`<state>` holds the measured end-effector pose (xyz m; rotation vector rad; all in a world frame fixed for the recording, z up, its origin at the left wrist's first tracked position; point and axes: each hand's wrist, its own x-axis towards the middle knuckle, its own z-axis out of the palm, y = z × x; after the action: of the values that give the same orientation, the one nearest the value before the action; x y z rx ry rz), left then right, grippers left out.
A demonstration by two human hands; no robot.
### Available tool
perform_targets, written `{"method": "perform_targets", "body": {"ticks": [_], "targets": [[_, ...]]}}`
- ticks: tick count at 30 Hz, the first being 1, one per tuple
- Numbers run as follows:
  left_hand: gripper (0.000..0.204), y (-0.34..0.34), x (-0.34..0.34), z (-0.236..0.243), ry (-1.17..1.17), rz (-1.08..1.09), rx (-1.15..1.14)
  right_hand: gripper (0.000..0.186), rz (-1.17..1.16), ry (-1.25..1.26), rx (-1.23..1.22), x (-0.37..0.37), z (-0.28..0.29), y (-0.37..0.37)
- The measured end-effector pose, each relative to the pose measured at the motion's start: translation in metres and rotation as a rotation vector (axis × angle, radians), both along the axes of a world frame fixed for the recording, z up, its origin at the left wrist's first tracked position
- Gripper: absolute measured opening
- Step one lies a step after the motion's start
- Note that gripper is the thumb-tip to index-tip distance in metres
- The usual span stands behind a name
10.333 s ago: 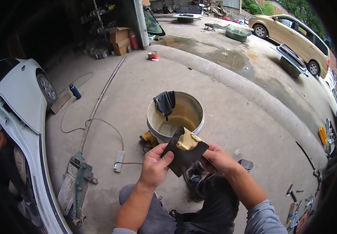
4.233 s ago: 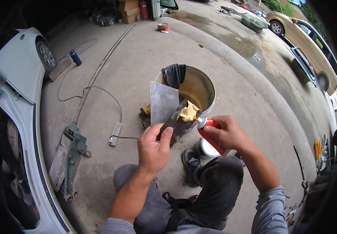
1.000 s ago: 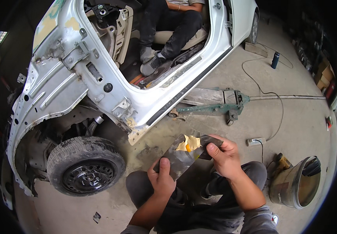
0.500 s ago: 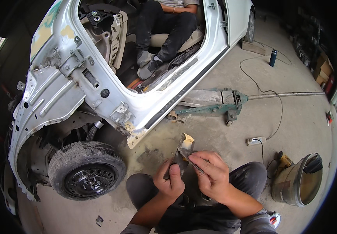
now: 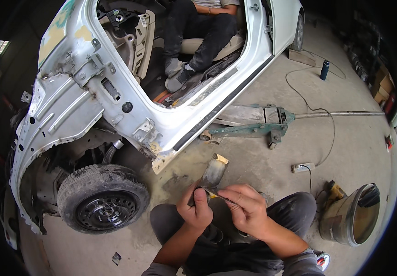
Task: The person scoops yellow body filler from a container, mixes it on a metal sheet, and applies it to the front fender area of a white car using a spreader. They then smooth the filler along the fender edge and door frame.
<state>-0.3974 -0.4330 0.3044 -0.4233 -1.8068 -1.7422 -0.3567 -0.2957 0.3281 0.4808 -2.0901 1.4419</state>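
Observation:
My left hand, thumb on top, grips a grey putty scraper that points away from me. A lump of pale yellow putty sits at its far edge. In my right hand a second, dark thin scraper is pinched between thumb and fingers, seen nearly edge-on. Its end meets the near part of the left scraper, where a little yellow shows. Both hands are over the floor between my knees, near the yellowish putty-covered lower corner of the white car body.
A black-rimmed wheel stands at the left. A green floor jack reaches under the sill. A power strip, yellow power tool and bucket are at the right. Another person sits inside the car.
The left scraper has turned flatter, showing its broad grey face. The right scraper has swung from upright to nearly edge-on, low beside my left thumb. The view has shifted slightly.

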Motion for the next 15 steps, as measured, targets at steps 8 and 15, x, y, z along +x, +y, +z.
{"method": "perform_targets", "body": {"ticks": [8, 15], "targets": [[0.032, -0.007, 0.01, -0.002, -0.247, -0.149, 0.406, 0.028, 0.359, -0.315, -1.235, -0.034, 0.021, 0.037], [0.03, 0.001, 0.008, 0.005, -0.388, -0.2, 0.603, 0.017, 0.023, -0.269, -0.14, -0.015, -0.005, 0.036]]}}
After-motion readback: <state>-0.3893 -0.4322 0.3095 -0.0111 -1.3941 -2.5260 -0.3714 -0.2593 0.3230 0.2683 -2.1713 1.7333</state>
